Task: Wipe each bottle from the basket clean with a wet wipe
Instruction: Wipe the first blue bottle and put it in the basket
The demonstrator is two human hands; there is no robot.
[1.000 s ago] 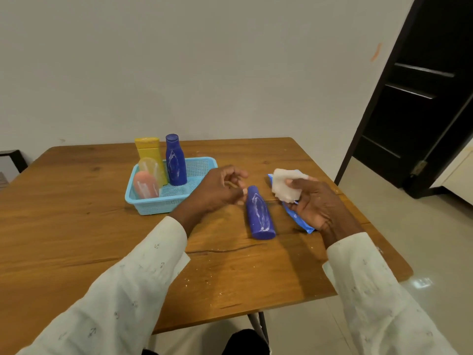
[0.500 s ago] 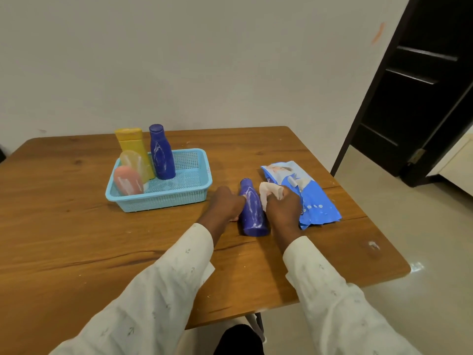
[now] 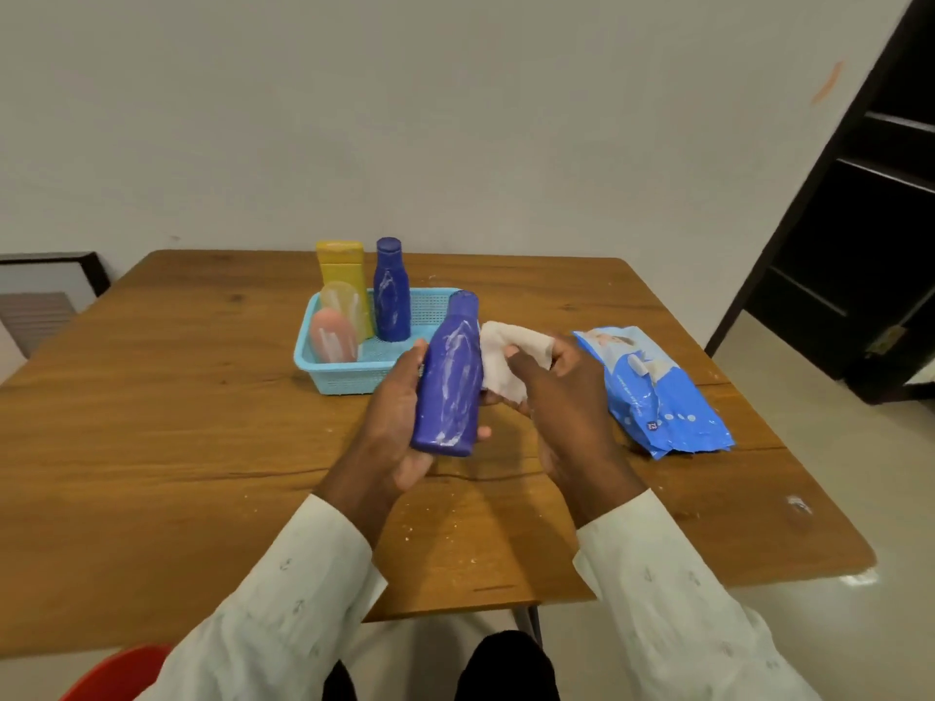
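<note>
Left hand [image 3: 399, 422] closed round smeared blue bottle [image 3: 450, 376], centre frame; right hand [image 3: 551, 392] bunched on wet wipe [image 3: 498, 361]. Slick residue: likely slip onto table [image 3: 152, 397].

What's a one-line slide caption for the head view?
Left hand holds a smeared blue bottle above the table while right hand brings a wet wipe to it.
</note>
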